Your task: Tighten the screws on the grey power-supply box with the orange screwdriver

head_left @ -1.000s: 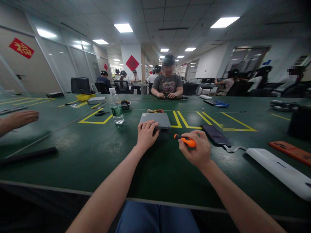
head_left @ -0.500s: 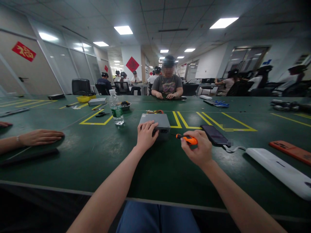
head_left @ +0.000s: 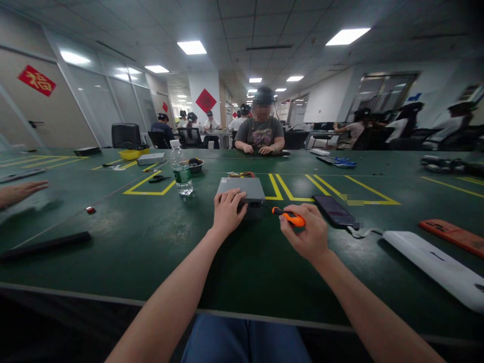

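A grey metal computer power supply [head_left: 251, 187] lies flat on the green table in front of me, its socket side facing me and coloured wires [head_left: 242, 174] behind it. My left hand [head_left: 229, 209] grips its near left part, fingers over the top and thumb at the front face. An orange and black screwdriver [head_left: 293, 217] is held in my right hand [head_left: 308, 227], its thin shaft pointing left. The tip is at the near right corner of the power supply; whether it sits in a screw I cannot tell.
Left of the power supply stands a water bottle [head_left: 182, 169], with a small metal bowl [head_left: 195, 165] behind. A phone [head_left: 335, 210] and a white power bank [head_left: 434, 264] lie right. Another person's hand [head_left: 22, 193] is at far left, near a black bar [head_left: 47, 245]. Someone sits opposite.
My right hand and the screwdriver have shifted slightly left, to the power supply. At far left, another person's hand has drawn back, and a small red item now shows on the table.
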{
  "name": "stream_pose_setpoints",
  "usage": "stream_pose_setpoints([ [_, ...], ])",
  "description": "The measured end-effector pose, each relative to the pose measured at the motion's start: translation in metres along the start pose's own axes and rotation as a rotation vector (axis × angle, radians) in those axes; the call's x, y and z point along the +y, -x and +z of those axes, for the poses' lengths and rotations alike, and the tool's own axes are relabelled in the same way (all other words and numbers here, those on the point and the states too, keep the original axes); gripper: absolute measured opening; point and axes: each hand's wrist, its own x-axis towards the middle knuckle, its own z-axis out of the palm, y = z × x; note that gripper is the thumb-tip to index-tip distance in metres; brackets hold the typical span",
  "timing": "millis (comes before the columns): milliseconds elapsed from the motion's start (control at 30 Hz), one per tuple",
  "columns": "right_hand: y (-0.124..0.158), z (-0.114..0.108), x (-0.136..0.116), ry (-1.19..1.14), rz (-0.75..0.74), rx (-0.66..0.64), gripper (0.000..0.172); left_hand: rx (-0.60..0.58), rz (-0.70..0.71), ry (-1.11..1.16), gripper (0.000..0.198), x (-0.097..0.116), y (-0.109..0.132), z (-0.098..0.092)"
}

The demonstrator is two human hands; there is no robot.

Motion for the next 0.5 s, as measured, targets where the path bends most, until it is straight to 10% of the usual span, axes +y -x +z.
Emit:
stream_pose_setpoints([
  [500, 0.008, 0.005, -0.022, 0.192, -0.444, -0.188, 0.007, 0.0, -0.002, 0.013, 0.029, 0.001, 0.0, -0.002],
])
